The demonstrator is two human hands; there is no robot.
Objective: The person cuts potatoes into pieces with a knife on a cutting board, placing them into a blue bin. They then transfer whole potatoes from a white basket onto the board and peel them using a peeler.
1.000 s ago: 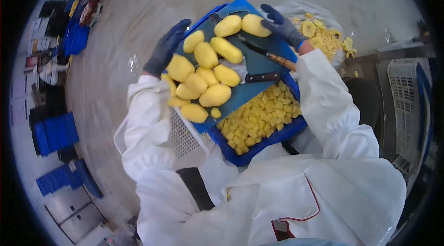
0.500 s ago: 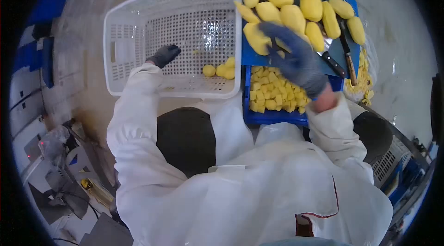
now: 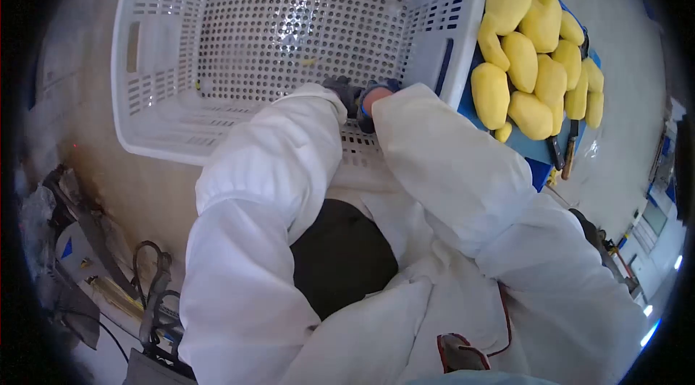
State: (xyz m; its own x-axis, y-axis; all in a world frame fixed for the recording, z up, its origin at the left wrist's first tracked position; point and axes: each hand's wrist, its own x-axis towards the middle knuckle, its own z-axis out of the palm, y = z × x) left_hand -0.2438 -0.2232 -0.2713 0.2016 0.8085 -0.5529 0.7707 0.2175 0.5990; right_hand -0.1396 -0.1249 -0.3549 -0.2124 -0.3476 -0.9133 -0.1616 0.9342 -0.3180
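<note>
Both my gloved hands are down inside the white plastic crate (image 3: 304,30), close together by its near wall. My left hand (image 3: 343,90) shows only as a bit of dark glove past the white sleeve. Beside it, my right hand (image 3: 378,94) shows a strip of bare wrist and dark glove. The sleeves and hands cover the fingers of both, so whatever they touch or hold is hidden. Peeled potatoes (image 3: 537,66) are heaped on the blue cutting board (image 3: 523,146) right of the crate.
A black-handled knife (image 3: 555,152) and a wooden-handled knife (image 3: 570,152) jut from the board's near edge. A blue tub (image 3: 539,174) shows beneath the board. Small yellow scraps (image 3: 309,61) lie on the crate's perforated bottom. Cables and grey equipment (image 3: 152,298) stand at lower left.
My right hand has left the potatoes on the board and come into the crate beside my left hand. The view has shifted, and the potatoes in the crate are now out of sight.
</note>
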